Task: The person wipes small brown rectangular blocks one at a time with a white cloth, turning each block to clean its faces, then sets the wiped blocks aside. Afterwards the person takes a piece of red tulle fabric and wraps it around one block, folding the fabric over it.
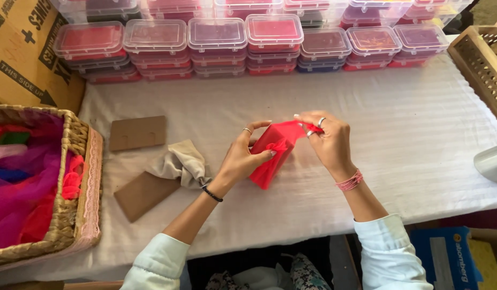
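Note:
A small red fabric pouch [274, 153] is held just above the white tablecloth [409, 134] at the middle of the view. My left hand [243, 156] grips its left side, thumb and fingers pressed against the cloth. My right hand [326, 142] pinches the top right corner of the pouch, where a bit of red ribbon or drawstring shows between the fingers. Both hands wear rings; the right wrist has a pink thread band, the left a dark one.
A beige cloth bag [178, 164] lies on two brown card pieces [138, 132] to the left. A woven basket [71, 177] of coloured fabric stands at far left. Stacks of clear lidded boxes [216, 45] line the back edge. A wooden lattice box [482, 64] sits at right.

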